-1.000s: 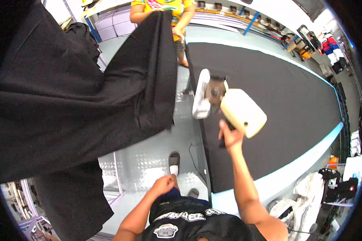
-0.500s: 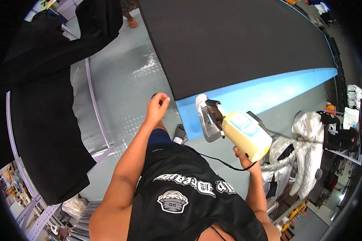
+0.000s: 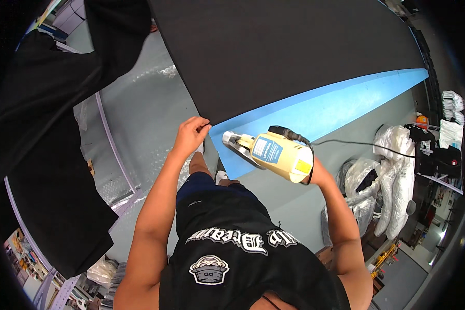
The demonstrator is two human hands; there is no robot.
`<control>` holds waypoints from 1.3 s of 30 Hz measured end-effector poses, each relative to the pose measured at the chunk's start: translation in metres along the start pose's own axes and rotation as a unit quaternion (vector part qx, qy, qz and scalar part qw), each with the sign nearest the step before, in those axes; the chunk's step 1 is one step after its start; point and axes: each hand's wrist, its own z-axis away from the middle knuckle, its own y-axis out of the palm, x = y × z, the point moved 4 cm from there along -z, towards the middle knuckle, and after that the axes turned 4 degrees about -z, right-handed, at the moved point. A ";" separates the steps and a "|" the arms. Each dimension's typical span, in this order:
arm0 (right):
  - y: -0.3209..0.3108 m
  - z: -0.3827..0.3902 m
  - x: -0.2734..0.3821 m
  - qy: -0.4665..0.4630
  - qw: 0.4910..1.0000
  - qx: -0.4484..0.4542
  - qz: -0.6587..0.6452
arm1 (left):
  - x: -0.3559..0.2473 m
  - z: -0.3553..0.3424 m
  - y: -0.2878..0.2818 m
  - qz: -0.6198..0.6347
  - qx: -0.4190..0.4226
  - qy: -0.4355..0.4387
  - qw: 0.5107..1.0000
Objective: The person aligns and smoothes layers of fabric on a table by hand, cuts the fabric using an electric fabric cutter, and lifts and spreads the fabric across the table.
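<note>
Black fabric [image 3: 294, 51] lies flat over a light-blue table surface [image 3: 315, 116], which shows as a strip along its near edge. My left hand [image 3: 190, 137] is at the fabric's near left corner, thumb and fingertips pinched together on its edge. My right hand [image 3: 318, 173] grips a cream-yellow electric fabric cutter [image 3: 281, 155], and the cutter's body hides most of the fingers. The cutter's flat metal base [image 3: 237, 147] is over the blue strip, close to the corner; I cannot tell whether it touches.
More black cloth [image 3: 51, 170] drapes over a pale purple frame [image 3: 113, 139] on the left. A power cord [image 3: 364, 144] runs from the cutter to the right. Plastic-wrapped rolls [image 3: 395, 181] stand at the right. Grey floor [image 3: 139, 119] lies between the frame and table.
My left hand has moved up to the fabric corner. My right hand has swung the cutter left and turned it, its base now nearer that corner. The view has shifted slightly.
</note>
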 end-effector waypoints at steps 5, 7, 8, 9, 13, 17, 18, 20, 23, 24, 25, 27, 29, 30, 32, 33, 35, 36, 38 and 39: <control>-0.024 -0.018 -0.025 0.082 0.995 0.050 0.034 | -0.012 -0.020 -0.012 -0.048 0.040 -0.012 0.998; -0.025 -0.020 -0.020 0.055 0.997 0.049 0.025 | -0.032 -0.041 -0.022 -0.150 -0.032 0.051 0.987; -0.025 -0.023 -0.020 0.061 0.994 0.080 0.035 | -0.044 -0.055 -0.022 -0.178 -0.062 0.105 0.976; -0.026 -0.024 -0.017 0.066 0.994 0.076 0.034 | -0.054 -0.066 -0.018 -0.204 -0.092 0.160 0.962; -0.030 -0.036 0.008 0.099 0.967 0.145 0.183 | -0.030 -0.057 0.027 -0.380 0.032 0.149 0.912; -0.082 -0.032 -0.029 0.128 0.984 0.121 -0.027 | -0.031 -0.060 0.037 -0.377 0.053 0.133 0.915; -0.111 -0.041 -0.048 0.140 0.987 0.074 -0.021 | -0.037 -0.063 0.041 -0.376 0.054 0.140 0.914; -0.134 -0.090 -0.018 0.035 0.960 -0.252 0.115 | -0.040 -0.063 0.032 -0.415 0.072 0.111 0.900; -0.128 -0.155 -0.013 -0.071 0.862 -0.350 0.361 | -0.057 -0.068 0.025 -0.383 0.032 0.143 0.912; -0.116 -0.167 -0.024 -0.041 0.853 -0.330 0.403 | -0.057 -0.067 0.029 -0.375 0.033 0.139 0.916; -0.101 -0.180 -0.046 -0.034 0.858 -0.305 0.412 | -0.043 -0.062 0.034 -0.394 0.037 0.134 0.909; -0.077 -0.185 -0.089 0.026 0.858 -0.228 0.460 | -0.029 -0.057 0.040 -0.398 0.029 0.133 0.907; -0.072 -0.187 -0.091 0.045 0.874 -0.200 0.440 | -0.025 -0.053 0.038 -0.396 0.046 0.105 0.911; -0.068 -0.191 -0.087 0.047 0.877 -0.188 0.439 | -0.021 -0.051 0.035 -0.399 0.039 0.108 0.910; -0.076 -0.185 -0.099 0.079 0.877 -0.167 0.443 | -0.031 -0.062 0.037 -0.375 0.103 0.072 0.919; -0.077 -0.184 -0.099 0.100 0.882 -0.155 0.433 | -0.032 -0.072 0.027 -0.359 0.076 0.071 0.927; -0.083 -0.181 -0.088 0.126 0.896 -0.115 0.410 | -0.034 -0.109 0.001 -0.325 0.006 0.114 0.939; -0.089 -0.181 -0.083 0.137 0.897 -0.093 0.410 | -0.031 -0.138 -0.015 -0.340 -0.006 0.111 0.934; -0.099 -0.177 -0.067 0.151 0.887 -0.078 0.430 | -0.012 -0.212 -0.050 -0.354 -0.038 0.132 0.925; -0.107 -0.171 -0.060 0.151 0.879 -0.094 0.443 | -0.002 -0.255 -0.067 -0.363 -0.045 0.145 0.919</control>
